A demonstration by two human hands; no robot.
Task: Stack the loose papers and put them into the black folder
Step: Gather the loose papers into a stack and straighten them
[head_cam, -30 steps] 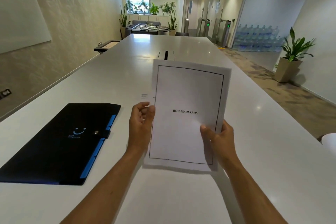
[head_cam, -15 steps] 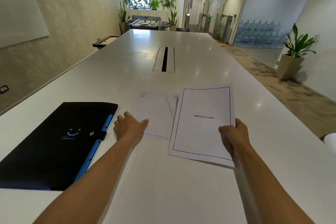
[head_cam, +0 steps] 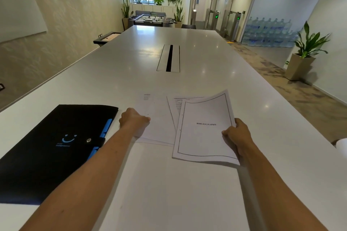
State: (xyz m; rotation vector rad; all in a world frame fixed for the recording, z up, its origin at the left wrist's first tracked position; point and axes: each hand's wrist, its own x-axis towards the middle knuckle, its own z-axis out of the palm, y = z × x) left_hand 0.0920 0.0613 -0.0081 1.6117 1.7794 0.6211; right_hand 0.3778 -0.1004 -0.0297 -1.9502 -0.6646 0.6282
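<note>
A black folder [head_cam: 56, 148] with blue tabs and a snap button lies closed at the left on the white table [head_cam: 187, 193]. My right hand [head_cam: 235, 134] grips the right edge of a bordered sheet headed BIBLIOGRAPHY [head_cam: 203, 129], slightly curled and lifted at its far end. Under it, a second printed sheet [head_cam: 173, 107] peeks out. My left hand [head_cam: 134, 120] rests, fingers curled, on the left edge of a plain white sheet [head_cam: 157, 118] lying flat beside the folder; whether it pinches the sheet is unclear.
A cable slot [head_cam: 170, 58] runs along the table's middle farther away. A potted plant [head_cam: 304, 56] stands on the floor at the right. A white object [head_cam: 341, 146] pokes in at the table's right edge.
The BIBLIOGRAPHY sheet came down from upright in both hands to near the table, held by my right hand alone. My left hand let go and moved onto the plain sheet.
</note>
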